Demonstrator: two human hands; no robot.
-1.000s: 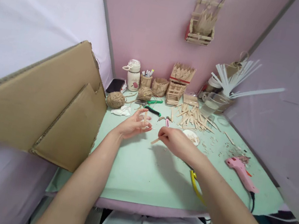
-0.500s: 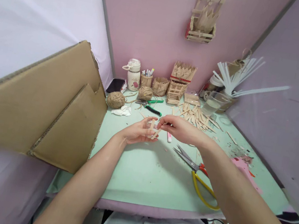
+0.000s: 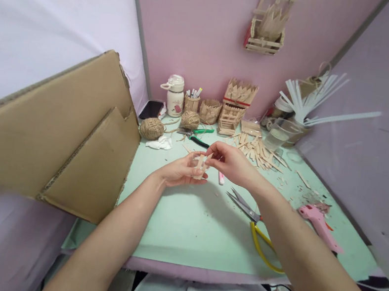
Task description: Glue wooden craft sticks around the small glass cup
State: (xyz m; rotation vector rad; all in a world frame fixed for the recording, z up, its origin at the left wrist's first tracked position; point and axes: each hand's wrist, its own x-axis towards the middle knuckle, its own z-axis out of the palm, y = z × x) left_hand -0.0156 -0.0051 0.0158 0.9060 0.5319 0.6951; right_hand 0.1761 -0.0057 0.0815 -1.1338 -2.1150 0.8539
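Observation:
My left hand point(image 3: 179, 172) is closed around a small whitish, see-through piece with a short wooden stick point(image 3: 200, 162) standing against it. The piece's exact kind is partly hidden by my fingers. From the right, my right hand point(image 3: 231, 163) pinches a second pale wooden stick point(image 3: 208, 160) at its upper end, close against the piece. Just right of the hands lies a pink-and-white tool point(image 3: 221, 178), half covered. Large scissors point(image 3: 244, 205) with yellow and red handles lie spread below my right wrist.
A pile of wooden sticks point(image 3: 257, 151) lies behind my right hand. A pink glue gun point(image 3: 318, 225) rests at right. Twine balls point(image 3: 151, 128), pliers point(image 3: 198, 141) and a bottle point(image 3: 174, 98) stand or lie at the back. Cardboard point(image 3: 93, 163) leans at left; a clear cup point(image 3: 278, 134) stands back right.
My right hand has moved slightly up and left, and the stick it pinches has come up closer beside the other stick. More of the glue gun now shows past my forearm.

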